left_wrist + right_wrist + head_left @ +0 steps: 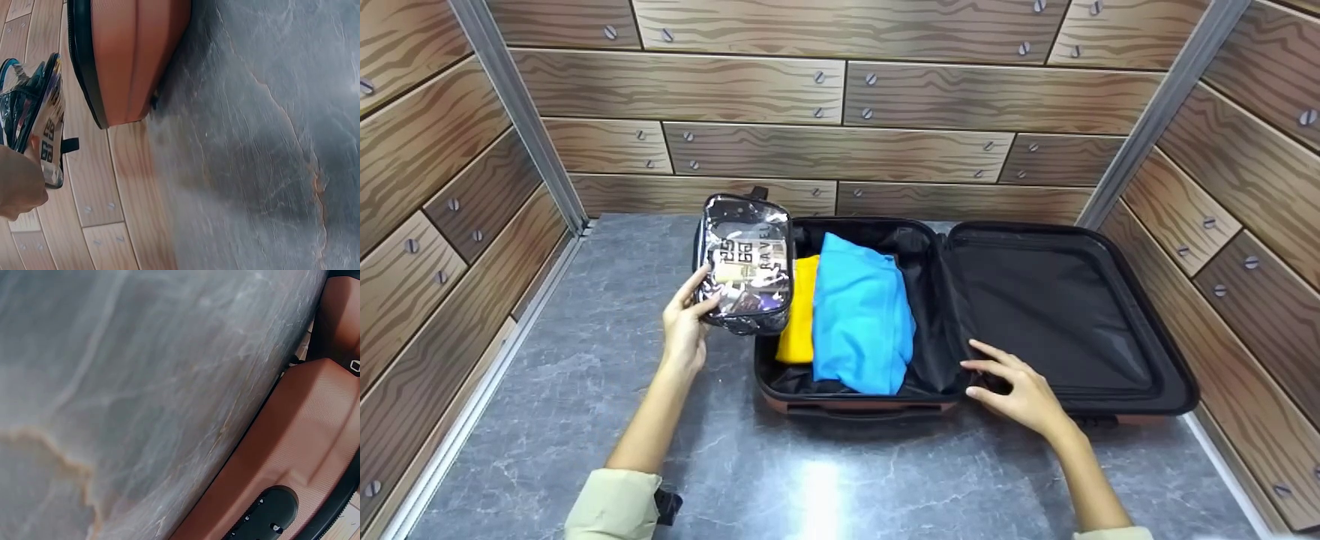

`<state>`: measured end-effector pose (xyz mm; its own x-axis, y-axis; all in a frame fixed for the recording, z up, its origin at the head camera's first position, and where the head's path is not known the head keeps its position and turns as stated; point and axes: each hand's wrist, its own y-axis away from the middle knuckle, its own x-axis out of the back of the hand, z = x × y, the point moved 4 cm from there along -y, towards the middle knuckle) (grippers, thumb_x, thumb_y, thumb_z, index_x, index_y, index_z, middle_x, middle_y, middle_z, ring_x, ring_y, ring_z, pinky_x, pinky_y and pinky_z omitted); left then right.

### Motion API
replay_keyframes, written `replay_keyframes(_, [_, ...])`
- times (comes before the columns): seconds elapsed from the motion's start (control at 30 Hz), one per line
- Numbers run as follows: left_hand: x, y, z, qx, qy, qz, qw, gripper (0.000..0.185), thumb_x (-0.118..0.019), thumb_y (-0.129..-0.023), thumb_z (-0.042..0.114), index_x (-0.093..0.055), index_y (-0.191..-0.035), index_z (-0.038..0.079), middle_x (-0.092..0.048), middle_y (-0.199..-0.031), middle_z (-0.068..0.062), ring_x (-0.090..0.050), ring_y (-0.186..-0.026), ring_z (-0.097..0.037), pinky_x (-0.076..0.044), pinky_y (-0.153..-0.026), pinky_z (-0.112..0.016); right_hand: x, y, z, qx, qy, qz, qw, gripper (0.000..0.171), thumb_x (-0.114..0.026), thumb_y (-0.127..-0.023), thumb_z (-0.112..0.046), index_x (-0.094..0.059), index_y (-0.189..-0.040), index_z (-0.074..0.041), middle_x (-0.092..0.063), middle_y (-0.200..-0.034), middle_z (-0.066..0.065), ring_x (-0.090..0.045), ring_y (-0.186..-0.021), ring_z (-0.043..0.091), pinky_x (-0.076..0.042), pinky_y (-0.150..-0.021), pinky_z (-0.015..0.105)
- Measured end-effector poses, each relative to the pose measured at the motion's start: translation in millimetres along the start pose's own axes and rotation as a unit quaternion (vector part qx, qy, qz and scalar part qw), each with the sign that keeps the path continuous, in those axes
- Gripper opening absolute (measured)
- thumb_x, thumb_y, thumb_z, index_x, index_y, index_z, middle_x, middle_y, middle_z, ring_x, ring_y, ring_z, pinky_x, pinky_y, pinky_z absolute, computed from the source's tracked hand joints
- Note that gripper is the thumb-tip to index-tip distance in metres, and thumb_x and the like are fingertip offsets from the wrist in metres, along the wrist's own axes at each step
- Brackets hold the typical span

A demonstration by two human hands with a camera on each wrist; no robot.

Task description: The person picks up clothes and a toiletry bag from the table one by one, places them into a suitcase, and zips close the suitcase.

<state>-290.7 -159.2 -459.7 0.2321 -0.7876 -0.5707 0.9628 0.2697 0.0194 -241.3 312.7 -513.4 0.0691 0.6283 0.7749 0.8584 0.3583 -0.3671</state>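
In the head view my left hand (pixel 687 330) grips the lower left side of a clear toiletry bag (pixel 746 259) with black trim and small items inside. The bag is held up over the left edge of an open suitcase (pixel 862 405). The left wrist view shows the same hand (pixel 21 183) on the bag (pixel 53 121) from the side. Inside the suitcase lie folded blue cloth (pixel 861 319) and folded yellow cloth (pixel 799 322). My right hand (pixel 1020 394) is at the suitcase's hinge side, fingers spread and holding nothing; the right wrist view does not show it.
The suitcase lid (pixel 1050 315) lies opened flat to the right, lined in black. A grey marbled surface (pixel 585 390) spreads under everything. Wood-patterned walls (pixel 840 90) stand at the back and both sides. A combination lock (pixel 264 514) sits on the orange-brown shell.
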Motion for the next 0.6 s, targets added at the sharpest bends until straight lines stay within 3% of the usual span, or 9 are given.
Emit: replay_keyframes(0.6, [-18.6, 3.5, -14.9, 0.010, 0.020, -0.023, 0.9995, 0.053, -0.050, -0.082, -0.017, -0.044, -0.133, -0.002, -0.050, -0.120, -0.017, -0.060, -0.075, -0.015, -0.052, -0.066, -0.024, 0, 0, 0, 0.011, -0.003, 0.007, 1.000, 0.039, -0.073, -0.079, -0.030, -0.065, -0.117, -0.027, -0.044, -0.137, -0.004, -0.040, -0.123, 0.025, -0.036, -0.090, 0.055])
